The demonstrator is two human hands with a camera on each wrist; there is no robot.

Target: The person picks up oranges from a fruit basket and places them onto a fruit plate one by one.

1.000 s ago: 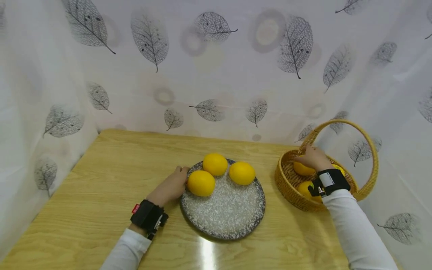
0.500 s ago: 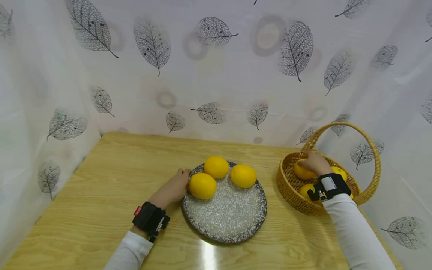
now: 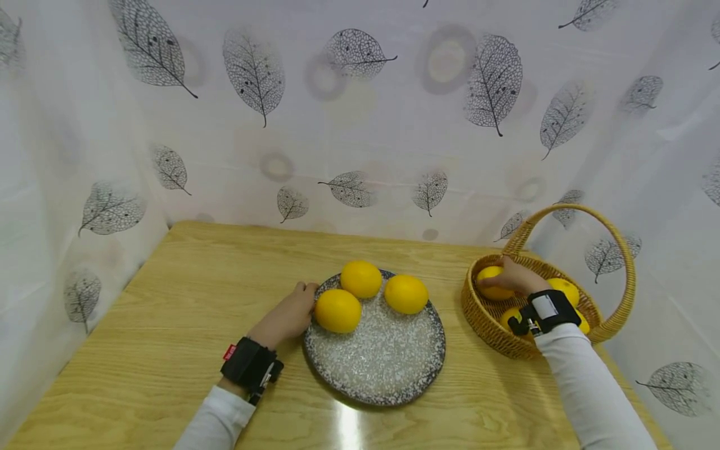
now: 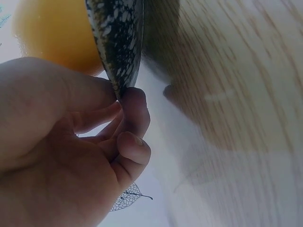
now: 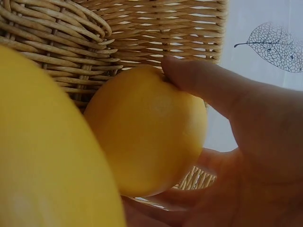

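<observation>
My left hand [image 3: 288,315] pinches the left rim of a round speckled grey plate [image 3: 388,369]. In the left wrist view, the thumb lies on top of the rim and curled fingers [image 4: 135,111] are underneath. Three yellow lemons sit on the plate: a left one [image 3: 338,310], a back one [image 3: 361,279] and a right one [image 3: 406,294]. Inside the wicker basket [image 3: 492,334], my right hand [image 3: 520,278] grips another lemon [image 5: 147,132], its thumb on one side and fingers curled round the other. The right hand partly hides that lemon in the head view.
More lemons lie in the basket, one [image 3: 564,290] right of my wrist and one [image 3: 510,317] nearer the front. A tall arched handle [image 3: 621,275] rises over the basket. Leaf-printed curtains [image 3: 382,112] stand behind and beside the wooden table [image 3: 236,256].
The right hand and its lemon have shifted left inside the basket, towards the left wall. My left hand keeps its hold on the plate. The head view has tilted slightly.
</observation>
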